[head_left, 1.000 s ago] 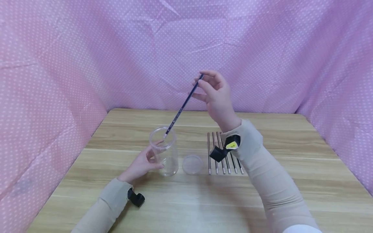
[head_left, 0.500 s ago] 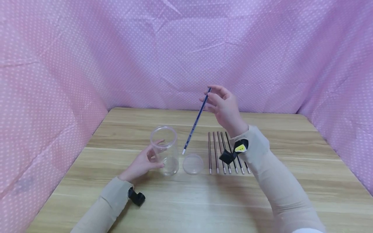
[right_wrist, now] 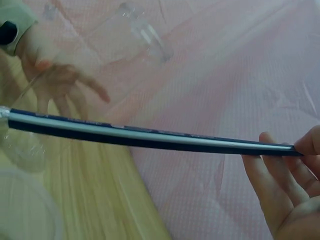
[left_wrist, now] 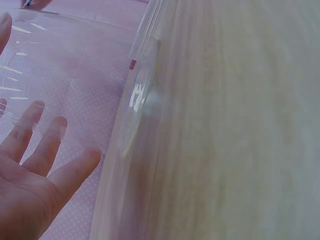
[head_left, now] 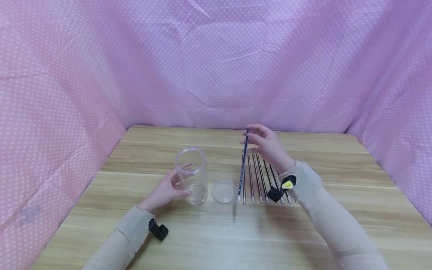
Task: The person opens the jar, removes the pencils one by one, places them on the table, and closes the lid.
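Observation:
My right hand (head_left: 268, 146) pinches a dark blue pencil (head_left: 243, 165) near its upper end, between thumb and fingers. The pencil hangs nearly upright, its white eraser end down, at the left side of a row of pencils (head_left: 251, 180). In the right wrist view it stretches across the picture from the fingertips (right_wrist: 298, 150). A clear plastic jar (head_left: 197, 183) stands without its lid on the table. Round its left side my left hand (head_left: 165, 193) holds it, thumb in front and fingers behind. Through its wall the left fingers (left_wrist: 55, 132) show in the left wrist view.
Between jar and pencils lies a clear round lid (head_left: 224, 192). The row of pencils lies parallel, eraser ends toward me, partly hidden under the right wrist and its black camera (head_left: 276, 194). A pink dotted curtain (head_left: 216, 67) surrounds the wooden table (head_left: 209, 236).
The right hand has carried the pencil from the jar's mouth rightward and down to beside the row, turning it from slanted to nearly upright. The left hand and the jar stay in place.

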Motion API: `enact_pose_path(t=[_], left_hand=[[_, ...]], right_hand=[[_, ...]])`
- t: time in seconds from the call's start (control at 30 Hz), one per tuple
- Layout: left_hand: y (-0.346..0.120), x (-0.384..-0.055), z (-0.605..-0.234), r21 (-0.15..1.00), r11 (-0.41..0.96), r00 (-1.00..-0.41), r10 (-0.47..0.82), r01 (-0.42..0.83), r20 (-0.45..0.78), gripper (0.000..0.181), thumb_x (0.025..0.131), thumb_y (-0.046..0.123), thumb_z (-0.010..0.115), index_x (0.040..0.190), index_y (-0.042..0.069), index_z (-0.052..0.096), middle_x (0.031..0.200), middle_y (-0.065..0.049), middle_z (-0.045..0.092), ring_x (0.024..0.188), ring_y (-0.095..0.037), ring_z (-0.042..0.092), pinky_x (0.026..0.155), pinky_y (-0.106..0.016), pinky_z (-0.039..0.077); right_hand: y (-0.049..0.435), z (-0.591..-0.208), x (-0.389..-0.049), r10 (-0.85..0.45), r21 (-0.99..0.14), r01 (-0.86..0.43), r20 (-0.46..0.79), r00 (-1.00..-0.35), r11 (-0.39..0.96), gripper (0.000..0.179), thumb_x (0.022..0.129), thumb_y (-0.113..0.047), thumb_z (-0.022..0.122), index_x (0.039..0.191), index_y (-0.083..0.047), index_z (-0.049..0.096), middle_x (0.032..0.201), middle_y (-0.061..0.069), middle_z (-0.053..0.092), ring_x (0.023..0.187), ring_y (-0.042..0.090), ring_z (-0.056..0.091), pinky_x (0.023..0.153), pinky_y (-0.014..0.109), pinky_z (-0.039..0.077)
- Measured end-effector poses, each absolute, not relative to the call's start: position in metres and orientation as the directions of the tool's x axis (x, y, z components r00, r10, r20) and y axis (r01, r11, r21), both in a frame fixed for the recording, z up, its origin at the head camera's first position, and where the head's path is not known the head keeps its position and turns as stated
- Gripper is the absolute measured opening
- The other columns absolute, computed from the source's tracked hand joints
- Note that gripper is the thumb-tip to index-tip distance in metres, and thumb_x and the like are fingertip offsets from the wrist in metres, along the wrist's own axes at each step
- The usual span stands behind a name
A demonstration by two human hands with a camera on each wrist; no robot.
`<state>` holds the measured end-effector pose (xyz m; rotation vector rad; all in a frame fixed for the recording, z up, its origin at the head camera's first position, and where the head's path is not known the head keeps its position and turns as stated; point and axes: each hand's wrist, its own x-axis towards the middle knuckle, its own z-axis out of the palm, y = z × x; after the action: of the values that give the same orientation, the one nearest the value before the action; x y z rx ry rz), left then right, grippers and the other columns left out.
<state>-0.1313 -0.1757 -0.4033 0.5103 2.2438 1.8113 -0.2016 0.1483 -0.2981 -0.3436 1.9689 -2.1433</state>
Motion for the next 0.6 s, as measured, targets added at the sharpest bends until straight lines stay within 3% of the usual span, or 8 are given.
enact_pose_path(t=[0.33, 0.43, 0.6], left_hand=[[-0.178, -0.132, -0.405, 0.975, 0.183, -0.918, 0.395, 0.123, 0.042, 0.089, 0.073, 0.003, 0.077, 0.147, 0.017, 0.03, 0.142, -0.018, 0.044, 0.131, -0.04, 0.04, 0.105, -0.052, 0.04], [-0.178, -0.132, -0.405, 0.975, 0.181, -0.915, 0.4, 0.13, 0.048, 0.088, 0.073, 0.003, 0.077, 0.147, 0.015, 0.03, 0.142, -0.018, 0.044, 0.131, -0.04, 0.04, 0.105, -0.053, 0.039], [-0.177, -0.133, -0.404, 0.974, 0.175, -0.912, 0.406, 0.146, 0.063, 0.088, 0.074, 0.0, 0.076, 0.148, 0.011, 0.029, 0.143, -0.018, 0.043, 0.131, -0.041, 0.04, 0.105, -0.054, 0.039]], right_hand=[[0.183, -0.334, -0.202, -0.328, -0.998, -0.018, -0.005, -0.945, 0.068, 0.032, 0.096, -0.007, 0.047, 0.127, 0.002, 0.044, 0.1, -0.011, 0.061, 0.089, 0.008, 0.064, 0.075, 0.027, 0.058], [0.193, -0.34, -0.201, -0.33, -0.994, -0.01, -0.026, -0.944, 0.108, 0.033, 0.097, -0.008, 0.047, 0.128, 0.002, 0.044, 0.099, -0.012, 0.06, 0.089, 0.005, 0.063, 0.075, 0.026, 0.057], [0.211, -0.348, -0.203, -0.335, -0.989, 0.014, -0.063, -0.94, 0.147, 0.023, 0.097, -0.01, 0.048, 0.119, -0.009, 0.051, 0.096, -0.012, 0.061, 0.088, 0.005, 0.062, 0.075, 0.026, 0.058]])
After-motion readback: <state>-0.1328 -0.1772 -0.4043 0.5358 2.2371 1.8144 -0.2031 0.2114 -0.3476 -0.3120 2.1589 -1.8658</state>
